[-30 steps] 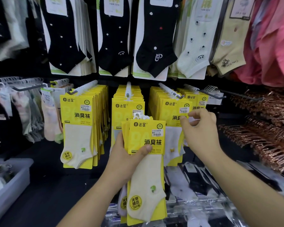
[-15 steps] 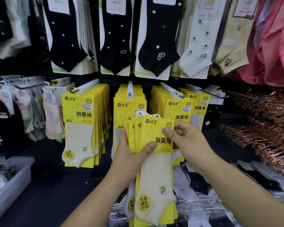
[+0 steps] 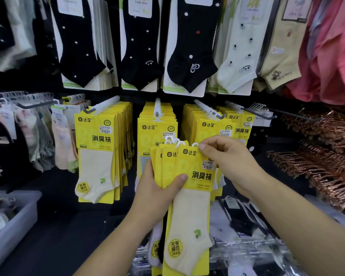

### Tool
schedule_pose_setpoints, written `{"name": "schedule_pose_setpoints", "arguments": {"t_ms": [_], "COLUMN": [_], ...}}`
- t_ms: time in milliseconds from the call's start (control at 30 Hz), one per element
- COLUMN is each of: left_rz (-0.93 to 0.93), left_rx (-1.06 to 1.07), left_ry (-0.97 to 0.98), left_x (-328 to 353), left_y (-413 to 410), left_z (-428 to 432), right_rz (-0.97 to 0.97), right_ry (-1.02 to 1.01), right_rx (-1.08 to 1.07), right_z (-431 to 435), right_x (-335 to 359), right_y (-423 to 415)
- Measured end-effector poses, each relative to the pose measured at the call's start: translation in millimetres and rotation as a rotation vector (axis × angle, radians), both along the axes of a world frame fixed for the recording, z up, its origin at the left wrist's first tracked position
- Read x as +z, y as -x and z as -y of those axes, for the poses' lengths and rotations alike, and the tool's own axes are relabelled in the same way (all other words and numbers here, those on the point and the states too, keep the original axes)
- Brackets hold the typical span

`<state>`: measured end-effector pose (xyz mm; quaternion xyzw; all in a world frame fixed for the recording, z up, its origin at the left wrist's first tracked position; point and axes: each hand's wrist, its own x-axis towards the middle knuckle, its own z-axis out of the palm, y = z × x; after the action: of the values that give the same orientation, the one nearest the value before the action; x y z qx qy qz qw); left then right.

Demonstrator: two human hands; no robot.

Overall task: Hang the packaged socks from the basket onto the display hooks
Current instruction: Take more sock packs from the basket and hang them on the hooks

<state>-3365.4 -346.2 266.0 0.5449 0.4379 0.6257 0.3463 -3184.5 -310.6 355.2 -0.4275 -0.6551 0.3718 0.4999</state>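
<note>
Several yellow sock packs point(image 3: 168, 166) are shown fanned in the left hand point(image 3: 157, 190), whose fingers are wrapped behind the bundle while the thumb is pressed across the faces of the cards. The front pack point(image 3: 189, 216), carrying a pale cream sock, is pinched at its upper right corner by the curled fingers of the right hand point(image 3: 229, 166), just beside its white hanger loop point(image 3: 195, 144). The bundle is held in front of and below the centre hook point(image 3: 157, 108), apart from it, and none of the held loops is threaded. Matching packs are seen hung in full rows on the left hook point(image 3: 106, 103), the centre hook and the right hook point(image 3: 207, 109). Black ankle socks point(image 3: 189, 62) are displayed on the row above. A translucent bin point(image 3: 18, 222) is visible at lower left, and copper-coloured hangers point(image 3: 327, 160) are stacked at right.
</note>
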Motion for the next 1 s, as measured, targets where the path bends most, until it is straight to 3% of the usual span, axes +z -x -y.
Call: {"name": "schedule_pose_setpoints", "arguments": {"t_ms": [300, 867, 1000], "left_rz": [0.023, 0.027, 0.037], "left_rx": [0.032, 0.443, 0.428], "left_ry": [-0.01, 0.054, 0.062], "left_x": [5, -4, -5], "left_y": [28, 210, 223], "left_z": [22, 88, 95], "right_rz": [-0.07, 0.122, 0.135], "right_ry": [0.066, -0.328, -0.347], "right_rx": [0.025, 0.017, -0.019], "right_z": [2, -7, -18], "right_x": [7, 48, 48], "right_y": [28, 219, 240]}}
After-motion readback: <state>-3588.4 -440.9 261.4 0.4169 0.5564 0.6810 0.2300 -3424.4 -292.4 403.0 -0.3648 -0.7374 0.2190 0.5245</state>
